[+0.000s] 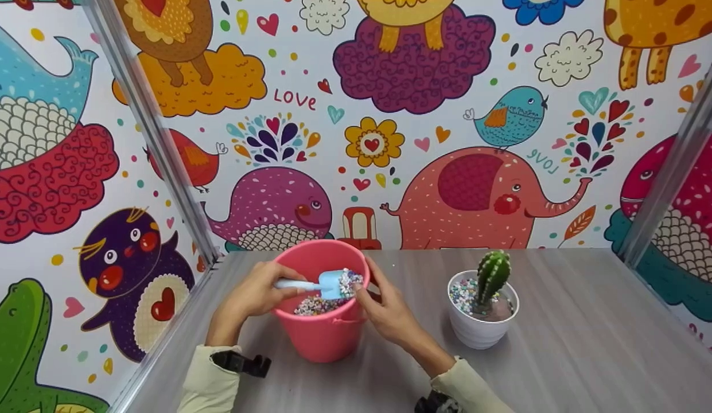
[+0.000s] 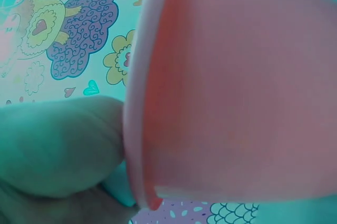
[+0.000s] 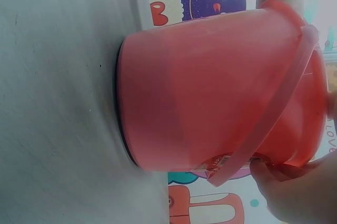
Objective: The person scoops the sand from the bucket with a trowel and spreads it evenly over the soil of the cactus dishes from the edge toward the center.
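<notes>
A light blue toy shovel [image 1: 331, 285] lies across the mouth of a pink bucket [image 1: 324, 341], its blade heaped with small multicoloured pebbles [image 1: 350, 283]. My left hand [image 1: 263, 289] grips the shovel's pale handle at the bucket's left rim. On the right side, my right hand [image 1: 384, 304] holds the bucket's rim, with the thumb close to the pebbles on the blade. More pebbles [image 1: 315, 306] lie inside the bucket. In the right wrist view the bucket's handle [image 3: 274, 113] hangs down across its outer wall. The left wrist view is mostly filled by the bucket's side [image 2: 237, 87].
To the right of the bucket stands a white pot [image 1: 481, 332] with a green cactus [image 1: 493, 276], and pebbles cover part of its top. The grey wood-grain table [image 1: 568, 344] meets cartoon-printed walls [image 1: 310, 57] at the back and sides, joined by metal corner posts [image 1: 155, 132].
</notes>
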The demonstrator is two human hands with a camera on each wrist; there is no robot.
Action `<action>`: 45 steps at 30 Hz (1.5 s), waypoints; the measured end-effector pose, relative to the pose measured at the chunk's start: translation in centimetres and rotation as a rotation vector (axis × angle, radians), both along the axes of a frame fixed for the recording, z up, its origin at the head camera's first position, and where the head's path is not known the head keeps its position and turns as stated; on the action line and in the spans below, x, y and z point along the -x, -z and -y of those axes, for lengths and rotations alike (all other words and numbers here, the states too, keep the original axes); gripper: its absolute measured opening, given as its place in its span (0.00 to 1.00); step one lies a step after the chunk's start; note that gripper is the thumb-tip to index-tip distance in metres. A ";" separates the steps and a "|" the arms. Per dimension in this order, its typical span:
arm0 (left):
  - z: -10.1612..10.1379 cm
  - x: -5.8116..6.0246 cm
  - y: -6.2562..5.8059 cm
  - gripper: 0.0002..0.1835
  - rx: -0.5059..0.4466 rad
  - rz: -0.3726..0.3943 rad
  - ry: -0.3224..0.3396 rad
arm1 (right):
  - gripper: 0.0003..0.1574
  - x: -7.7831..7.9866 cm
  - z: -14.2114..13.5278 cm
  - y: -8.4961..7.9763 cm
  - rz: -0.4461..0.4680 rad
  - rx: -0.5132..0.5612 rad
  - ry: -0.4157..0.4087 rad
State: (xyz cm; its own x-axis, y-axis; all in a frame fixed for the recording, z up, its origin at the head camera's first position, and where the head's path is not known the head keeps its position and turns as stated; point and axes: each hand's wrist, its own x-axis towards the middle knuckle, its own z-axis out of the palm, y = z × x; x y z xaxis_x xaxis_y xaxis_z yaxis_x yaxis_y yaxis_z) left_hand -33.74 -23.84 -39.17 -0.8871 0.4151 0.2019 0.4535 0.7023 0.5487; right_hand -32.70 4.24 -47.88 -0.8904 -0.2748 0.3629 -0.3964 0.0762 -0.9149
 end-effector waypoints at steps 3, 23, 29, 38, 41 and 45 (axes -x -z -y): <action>0.0 -0.1 -0.1 0.09 -0.018 0.003 0.000 | 0.47 0.0 -0.1 -0.1 0.012 -0.007 0.004; -0.2 -1.3 0.7 0.08 -0.008 -0.116 -0.110 | 0.49 -0.2 -0.6 -0.2 0.037 0.006 -0.030; -0.3 -1.8 0.8 0.09 -0.020 -0.101 -0.167 | 0.51 -0.1 -1.0 -0.2 0.058 0.014 -0.056; -0.5 -2.1 0.9 0.11 -0.029 -0.088 -0.214 | 0.42 -0.2 -3.2 0.3 0.077 0.007 -0.068; -0.5 -2.1 1.0 0.11 -0.041 -0.078 -0.230 | 0.39 -0.4 -4.1 0.5 0.075 -0.012 -0.073; -0.4 -2.2 1.2 0.12 -0.050 -0.085 -0.238 | 0.38 -1.0 -5.2 0.7 0.089 -0.030 -0.079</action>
